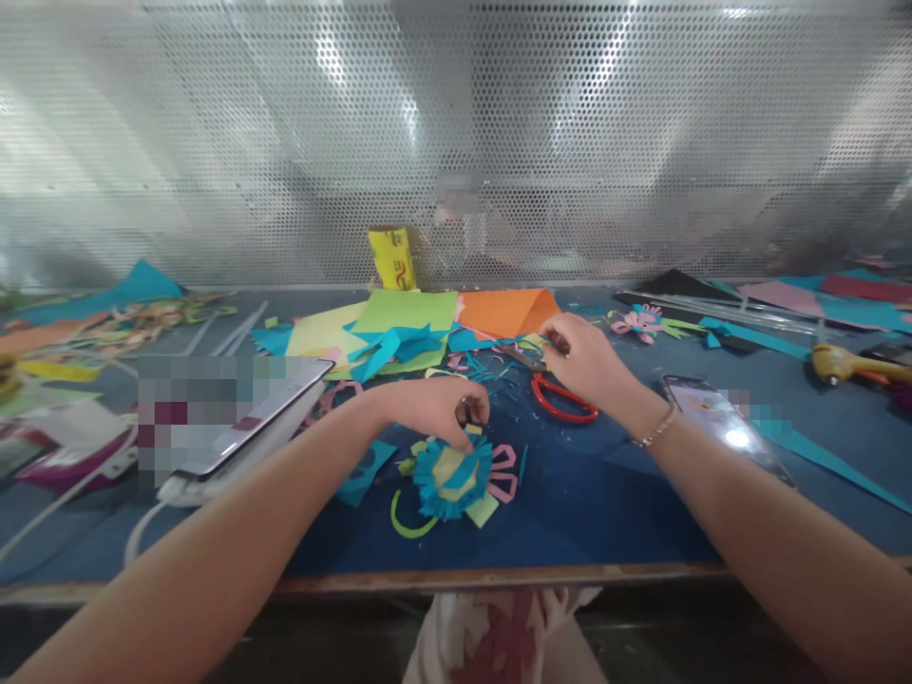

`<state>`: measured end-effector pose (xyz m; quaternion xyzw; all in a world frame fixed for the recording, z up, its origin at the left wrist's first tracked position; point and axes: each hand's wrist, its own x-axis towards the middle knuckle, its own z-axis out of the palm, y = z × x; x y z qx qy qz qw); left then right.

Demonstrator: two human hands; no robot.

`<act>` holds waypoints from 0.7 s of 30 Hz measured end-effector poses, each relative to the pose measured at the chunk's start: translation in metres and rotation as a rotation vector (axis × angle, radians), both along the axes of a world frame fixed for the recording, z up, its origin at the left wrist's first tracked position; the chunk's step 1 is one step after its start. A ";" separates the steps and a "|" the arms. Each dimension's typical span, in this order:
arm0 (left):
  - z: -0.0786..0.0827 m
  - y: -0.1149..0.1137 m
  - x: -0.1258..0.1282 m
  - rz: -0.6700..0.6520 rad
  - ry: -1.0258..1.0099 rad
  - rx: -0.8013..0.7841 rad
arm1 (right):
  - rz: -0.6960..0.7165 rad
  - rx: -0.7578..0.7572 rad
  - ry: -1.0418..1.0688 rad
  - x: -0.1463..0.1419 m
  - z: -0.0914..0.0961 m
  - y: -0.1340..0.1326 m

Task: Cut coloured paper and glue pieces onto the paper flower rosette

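Note:
A paper flower (456,480) with a fringed blue edge and a pale yellow middle lies near the table's front. My left hand (438,408) hovers over its upper edge, thumb and fingers curved and apart, the thumb tip at the flower. Pink paper loops (503,473) and a green paper strip (409,521) lie beside it. My right hand (588,356) reaches further back, fingers bent together over the paper scraps; whatever is in them is hidden. Just below that hand rest scissors (566,408) with red handles, their blades pointing left.
Green sheet (413,306) and orange sheet (505,312) lie at the back, before a perforated metal panel (456,114). A tablet (263,413) stands tilted at left. At right are a phone (719,418), a pink-and-blue paper flower (637,323) and a yellow glue gun (837,364).

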<state>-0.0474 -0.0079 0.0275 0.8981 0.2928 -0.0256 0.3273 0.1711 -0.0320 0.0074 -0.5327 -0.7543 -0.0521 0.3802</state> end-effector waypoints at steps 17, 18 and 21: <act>0.018 -0.011 -0.002 0.090 -0.188 0.014 | -0.099 -0.043 -0.041 0.017 -0.005 0.009; 0.020 -0.012 -0.002 0.122 -0.239 0.043 | -0.100 -0.043 -0.045 0.017 -0.005 0.010; 0.023 -0.012 0.000 0.257 -0.421 0.151 | -0.099 -0.041 -0.043 0.016 -0.005 0.009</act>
